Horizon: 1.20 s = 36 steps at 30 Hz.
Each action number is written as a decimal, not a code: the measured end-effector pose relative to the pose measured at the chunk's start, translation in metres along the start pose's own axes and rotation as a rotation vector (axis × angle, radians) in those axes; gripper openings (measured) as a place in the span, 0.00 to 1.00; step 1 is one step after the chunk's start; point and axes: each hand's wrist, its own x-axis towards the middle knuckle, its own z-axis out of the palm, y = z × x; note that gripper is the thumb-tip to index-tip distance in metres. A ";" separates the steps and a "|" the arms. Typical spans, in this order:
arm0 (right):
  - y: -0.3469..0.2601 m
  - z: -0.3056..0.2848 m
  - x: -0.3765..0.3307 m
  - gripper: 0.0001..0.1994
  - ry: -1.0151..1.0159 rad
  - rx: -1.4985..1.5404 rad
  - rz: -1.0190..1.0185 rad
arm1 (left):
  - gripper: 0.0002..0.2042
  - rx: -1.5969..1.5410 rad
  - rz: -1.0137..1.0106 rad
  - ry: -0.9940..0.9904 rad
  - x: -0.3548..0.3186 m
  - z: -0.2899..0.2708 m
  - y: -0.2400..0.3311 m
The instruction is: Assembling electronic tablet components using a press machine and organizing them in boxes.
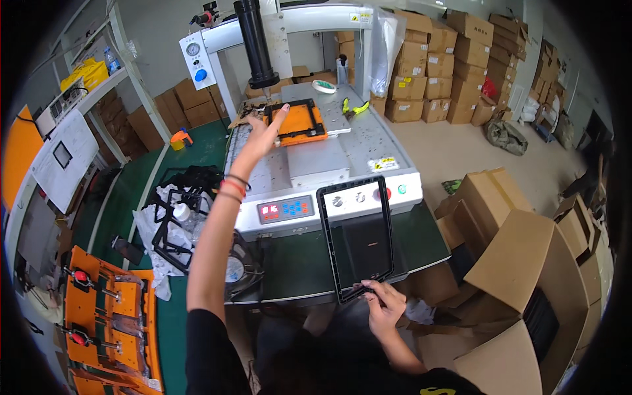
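Note:
My left hand point(262, 135) reaches forward to an orange fixture point(304, 129) on the machine's bed, with its thumb over the left edge; its other fingers are partly hidden. Black bars line the top of this fixture. Just above the hand a black cylindrical spindle point(253, 43) points down. In my right hand point(384, 308) is a thin black rectangular frame point(388, 227), pinched at its lower end and tilted upright before the machine's front. Through its opening shows a dark flat panel point(367, 243).
Several black frames point(172, 230) and a white bottle point(182, 212) lie on the green bench at left. Orange clamp fixtures point(122, 296) stand lower left. On the machine bed are green-handled pliers point(354, 108) and a tape roll point(324, 86). Open cardboard boxes point(513, 263) crowd the right.

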 end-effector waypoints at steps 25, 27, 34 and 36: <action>-0.012 -0.060 0.021 0.07 0.175 -0.111 0.020 | 0.65 0.438 -0.322 -0.029 0.070 0.038 0.043; -0.018 -0.050 0.037 0.10 0.140 -0.212 -0.017 | 0.68 0.020 -0.082 0.125 0.056 0.007 0.036; -0.015 -0.004 0.148 0.09 -0.039 -0.217 -0.221 | 0.39 -1.198 0.642 0.309 -0.220 -0.052 0.101; -0.009 0.015 0.176 0.10 -0.174 -0.214 -0.191 | 0.29 -1.344 0.197 0.448 -0.280 -0.058 0.131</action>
